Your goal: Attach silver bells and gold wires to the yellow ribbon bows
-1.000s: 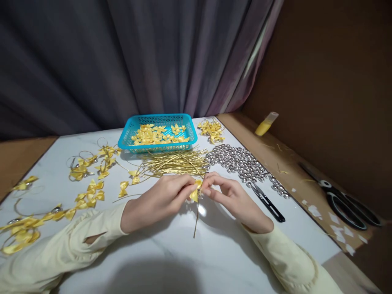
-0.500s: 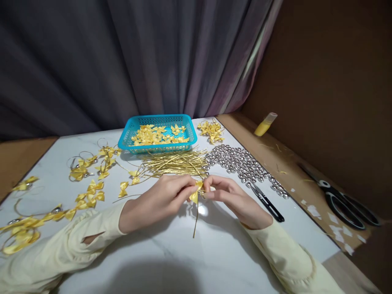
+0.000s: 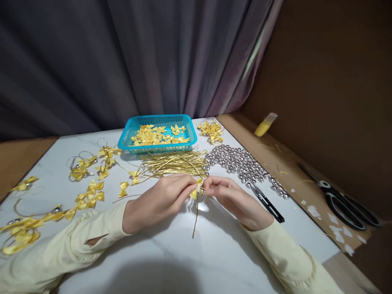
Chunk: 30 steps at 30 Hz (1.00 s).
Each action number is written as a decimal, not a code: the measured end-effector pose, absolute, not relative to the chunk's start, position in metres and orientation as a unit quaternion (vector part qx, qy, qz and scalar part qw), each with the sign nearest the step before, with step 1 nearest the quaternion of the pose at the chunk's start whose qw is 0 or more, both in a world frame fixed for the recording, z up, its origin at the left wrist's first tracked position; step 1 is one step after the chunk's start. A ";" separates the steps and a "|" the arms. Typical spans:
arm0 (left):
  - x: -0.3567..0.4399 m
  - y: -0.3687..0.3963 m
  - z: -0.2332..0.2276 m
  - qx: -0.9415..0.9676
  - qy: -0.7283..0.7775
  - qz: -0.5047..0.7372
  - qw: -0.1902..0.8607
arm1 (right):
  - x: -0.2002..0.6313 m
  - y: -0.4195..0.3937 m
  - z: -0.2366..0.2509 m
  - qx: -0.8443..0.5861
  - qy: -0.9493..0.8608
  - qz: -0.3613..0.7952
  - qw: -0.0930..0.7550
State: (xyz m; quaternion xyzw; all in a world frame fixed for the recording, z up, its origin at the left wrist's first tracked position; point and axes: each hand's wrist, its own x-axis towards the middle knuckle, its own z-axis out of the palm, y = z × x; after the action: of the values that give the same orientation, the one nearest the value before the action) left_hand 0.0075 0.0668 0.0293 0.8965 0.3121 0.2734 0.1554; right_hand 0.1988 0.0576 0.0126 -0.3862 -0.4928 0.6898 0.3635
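My left hand (image 3: 167,198) pinches a small yellow ribbon bow (image 3: 195,192) above the middle of the white table. From the bow a gold wire tie (image 3: 196,220) hangs down toward me. My right hand (image 3: 234,200) is closed at the bow's right side, thumb and forefinger pinched on the gold wire. Something small and shiny shows under those fingertips, partly hidden. Just beyond my hands lies a heap of gold wire ties (image 3: 176,163). A pile of silver bells or beads (image 3: 235,161) spreads to the right of it.
A blue basket (image 3: 157,148) of yellow bows stands at the back. Finished-looking bows with wire loops (image 3: 105,161) lie left, others (image 3: 211,131) back right. Black thread snips (image 3: 268,204) lie right of my hand; large scissors (image 3: 339,200), paper scraps and a yellow tube (image 3: 263,127) are farther right.
My right thumb and forefinger have closed together at the wire beside the bow. My left hand has shifted very slightly, still holding the bow.
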 end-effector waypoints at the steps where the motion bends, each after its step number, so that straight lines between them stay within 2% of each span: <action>1: 0.007 0.067 0.029 0.897 0.312 0.274 0.153 | 0.199 0.058 0.012 -0.385 -0.491 0.690 0.366; 8: 0.007 0.070 0.031 0.871 0.340 0.293 0.199 | 0.198 0.058 0.011 -0.358 -0.490 0.688 0.397; 22: 0.006 0.073 0.027 0.855 0.367 0.298 0.213 | 0.197 0.054 0.012 -0.373 -0.514 0.696 0.334; 27: 0.006 0.072 0.030 0.834 0.387 0.306 0.248 | 0.187 0.050 0.010 -0.413 -0.525 0.643 0.375; 30: 0.006 0.073 0.031 0.811 0.401 0.317 0.284 | 0.184 0.050 0.008 -0.416 -0.497 0.662 0.376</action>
State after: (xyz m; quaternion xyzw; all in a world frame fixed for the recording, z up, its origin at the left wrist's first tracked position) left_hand 0.0062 0.0730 0.0313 0.8115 0.4005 0.3173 0.2836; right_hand 0.1840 0.0502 0.0080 -0.4161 -0.4968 0.6622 0.3762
